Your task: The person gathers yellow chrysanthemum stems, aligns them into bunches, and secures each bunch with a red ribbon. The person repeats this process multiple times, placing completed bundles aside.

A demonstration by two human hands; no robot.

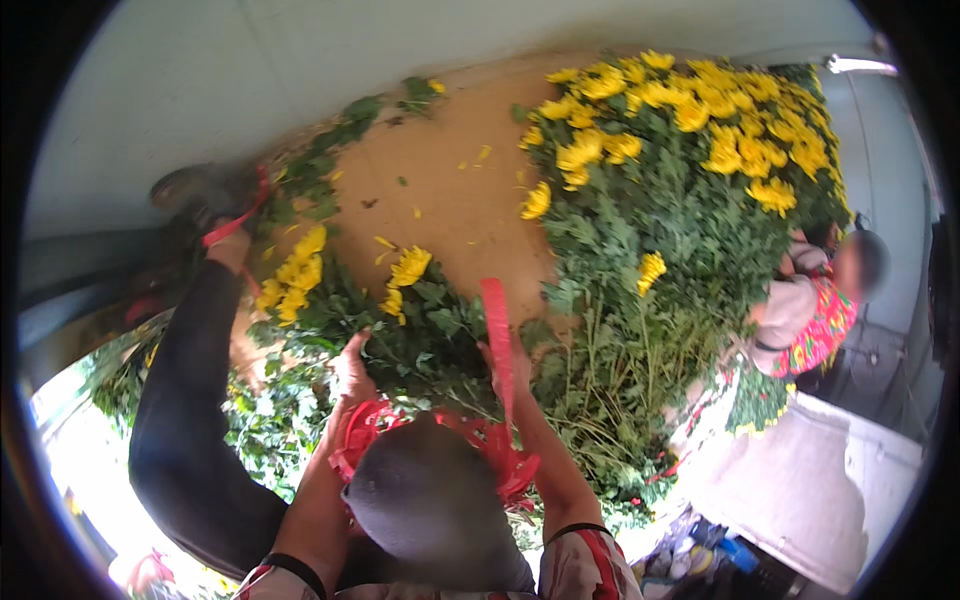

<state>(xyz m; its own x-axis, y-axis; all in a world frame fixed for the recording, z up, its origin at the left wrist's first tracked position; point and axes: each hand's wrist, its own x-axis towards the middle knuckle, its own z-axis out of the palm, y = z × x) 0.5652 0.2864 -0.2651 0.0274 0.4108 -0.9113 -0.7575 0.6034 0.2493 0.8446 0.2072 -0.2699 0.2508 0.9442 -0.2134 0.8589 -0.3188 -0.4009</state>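
Note:
A loose bunch of yellow chrysanthemums with leafy green stems lies between my two hands. My left hand grips its left side, thumb pointing up. On the other side, my right hand holds the stems, partly hidden behind a red plastic strip that stands up in front of it. More red strips lie bunched around my bent knee, which is in dark trousers. Another red strip loops by my left ankle.
A large heap of yellow chrysanthemums covers the right side. A co-worker in a bright patterned garment is beyond it. Petals lie scattered on the brown floor sheet. Cut leaves lie left, along a pale wall.

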